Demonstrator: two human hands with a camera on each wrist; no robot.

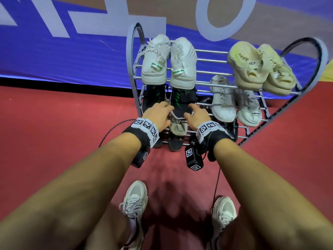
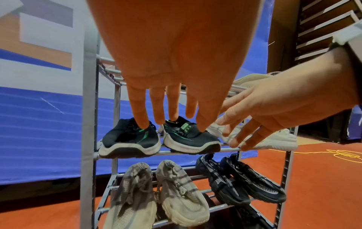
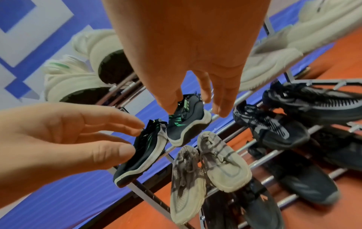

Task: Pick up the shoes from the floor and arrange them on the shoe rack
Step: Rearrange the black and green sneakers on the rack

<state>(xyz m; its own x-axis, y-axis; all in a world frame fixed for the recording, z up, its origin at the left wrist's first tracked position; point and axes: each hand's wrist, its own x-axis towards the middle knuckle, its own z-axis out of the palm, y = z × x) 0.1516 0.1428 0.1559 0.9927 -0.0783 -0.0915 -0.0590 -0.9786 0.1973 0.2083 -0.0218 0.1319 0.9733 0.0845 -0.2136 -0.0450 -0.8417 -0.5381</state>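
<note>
A: Nearest to us are the person's own feet in pale trainers [image 1: 134, 201] on the red floor [image 1: 54, 141]. Where are the hands?

B: Both are out at the shoe rack [image 1: 132, 56]. The left hand [image 1: 158, 115] and the right hand [image 1: 197, 117] have relaxed, spread fingers and hold nothing; the fingertips sit at or just above the pair of black shoes with green stripes [image 2: 133, 139], and I can't tell whether they touch.

A: So where are those shoes?

B: On the second shelf, left end, side by side with toes toward the person.

A: How would they handle?

B: I'd judge them light, with a soft knit top and a springy sole. The top would give under a squeeze, so the heel collar or the sole edge looks like the firmer hold.

A: Anything in the way?

B: The white shoes [image 1: 154, 62] on the top shelf hang right over them, so headroom looks tight. More white shoes [image 1: 223, 100] sit just beside on the same shelf, grey ones [image 2: 156, 193] below, dark mesh ones [image 2: 240, 179] to their right, and beige ones [image 1: 248, 67] at the top right. I see no loose shoes on the floor.
</note>
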